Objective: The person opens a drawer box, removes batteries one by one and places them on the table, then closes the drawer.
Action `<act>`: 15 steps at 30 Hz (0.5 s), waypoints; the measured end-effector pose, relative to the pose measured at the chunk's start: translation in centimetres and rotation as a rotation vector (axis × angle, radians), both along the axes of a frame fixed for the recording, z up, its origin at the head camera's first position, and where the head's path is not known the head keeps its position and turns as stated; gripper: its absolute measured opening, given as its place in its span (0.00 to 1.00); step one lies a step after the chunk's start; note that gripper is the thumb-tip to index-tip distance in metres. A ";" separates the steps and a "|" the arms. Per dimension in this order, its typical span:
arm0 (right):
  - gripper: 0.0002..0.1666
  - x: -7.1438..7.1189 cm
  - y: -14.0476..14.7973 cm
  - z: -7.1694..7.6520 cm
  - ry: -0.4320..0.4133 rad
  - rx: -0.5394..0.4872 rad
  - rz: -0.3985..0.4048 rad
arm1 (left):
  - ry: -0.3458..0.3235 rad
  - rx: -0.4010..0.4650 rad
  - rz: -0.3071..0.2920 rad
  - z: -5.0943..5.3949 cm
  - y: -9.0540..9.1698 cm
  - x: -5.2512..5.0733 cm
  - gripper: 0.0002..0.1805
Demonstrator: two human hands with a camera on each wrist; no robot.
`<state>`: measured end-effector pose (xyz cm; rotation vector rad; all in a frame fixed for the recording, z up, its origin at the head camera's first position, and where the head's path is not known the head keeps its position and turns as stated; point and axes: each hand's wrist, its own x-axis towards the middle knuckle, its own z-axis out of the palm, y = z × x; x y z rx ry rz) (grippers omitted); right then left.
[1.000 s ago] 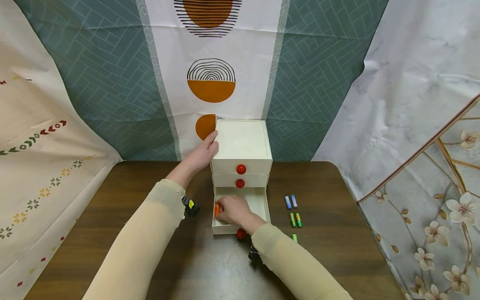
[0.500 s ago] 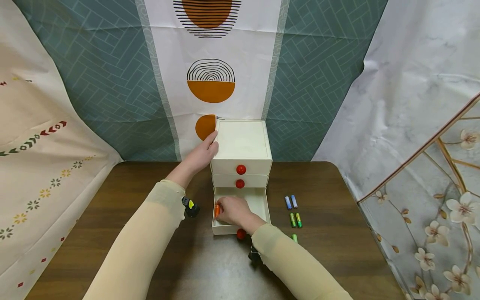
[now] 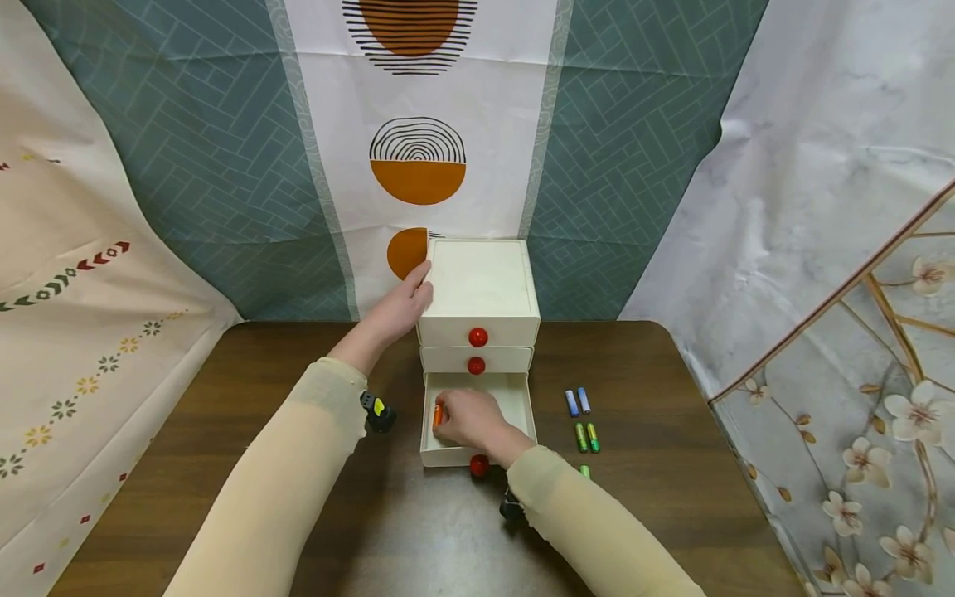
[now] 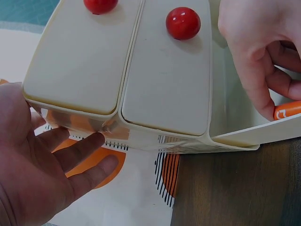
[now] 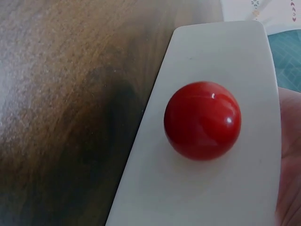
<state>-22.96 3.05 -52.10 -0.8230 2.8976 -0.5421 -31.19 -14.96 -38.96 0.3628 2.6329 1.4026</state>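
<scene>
A white drawer cabinet with red knobs stands at the back of the table, its bottom drawer pulled out. My left hand steadies the cabinet's left side; in the left wrist view its fingers extend along that side. Inside the drawer, near the left wall, my right hand pinches an orange battery. White lettering shows on that battery in the left wrist view, and part of it is hidden by the drawer wall. Only the drawer front and its red knob fill the right wrist view, with the hand mostly hidden behind.
On the brown table, right of the cabinet, lie two blue batteries and two green ones. A light green battery is partly hidden by the right sleeve. A patterned cloth hangs behind.
My right hand and the orange battery have shifted slightly right, away from the drawer's left wall. The left hand stays on the cabinet.
</scene>
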 end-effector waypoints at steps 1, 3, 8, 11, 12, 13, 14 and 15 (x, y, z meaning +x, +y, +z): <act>0.15 -0.3 0.2 -0.6 0.022 -0.019 0.009 | 0.002 0.002 0.000 0.0 0.0 0.0 0.38; 0.15 -0.2 0.4 -0.5 0.026 -0.037 0.014 | 0.004 0.004 0.001 0.0 0.0 0.0 0.38; 0.13 0.5 0.8 0.6 -0.005 -0.023 -0.004 | 0.006 -0.003 0.007 -0.1 0.0 0.0 0.38; 0.10 0.7 1.1 1.1 -0.010 -0.016 -0.008 | 0.003 -0.005 0.009 0.0 0.0 0.0 0.38; 0.09 0.7 1.2 1.2 -0.010 -0.021 -0.005 | 0.002 -0.004 0.008 0.0 0.0 0.0 0.38; 0.08 0.7 1.4 1.2 -0.011 -0.024 -0.004 | 0.002 -0.001 0.006 0.0 0.0 0.1 0.38; 0.07 0.8 1.5 1.4 -0.011 -0.025 -0.003 | 0.003 -0.001 0.003 0.0 0.0 0.1 0.38; 0.07 0.9 1.6 1.4 -0.012 -0.029 -0.004 | 0.005 0.000 0.000 0.0 -0.1 0.1 0.38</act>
